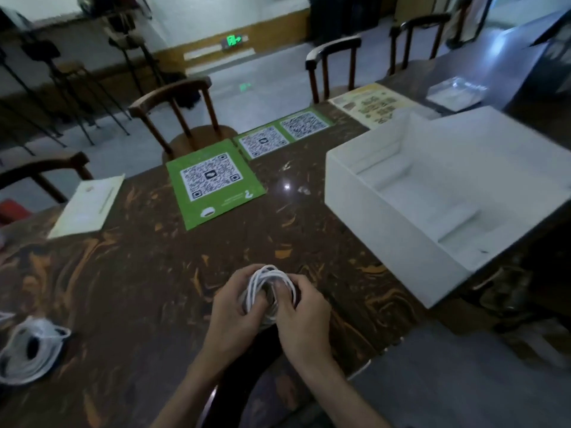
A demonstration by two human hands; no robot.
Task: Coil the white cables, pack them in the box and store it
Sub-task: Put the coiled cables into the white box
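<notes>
Coiling is the step in hand. Left hand [234, 307] and right hand [301, 313] both grasp a loose coil of thin white cable [272, 288], fingers curled round its loops, just above the near edge of the dark marbled brown table [139, 273].

Open white rectangular box [432, 193] sits at the table's right edge, well apart from the hands; nothing visible inside it. A second bundle of white cable in clear plastic wrap [27, 353] lies near the left edge, untouched.

Judgement: winding looks close to finished on this coil. Next move calls for securing the loops so they do not spring open, then a carry right into the box. The wrapped bundle remains to be dealt with.

Hard to make out: the cable's ends and plugs, hidden under the fingers; whether the coil is tied. Box's far right side is cut off. Green QR-code placards [216, 183] lie along the far edge, blurred.
</notes>
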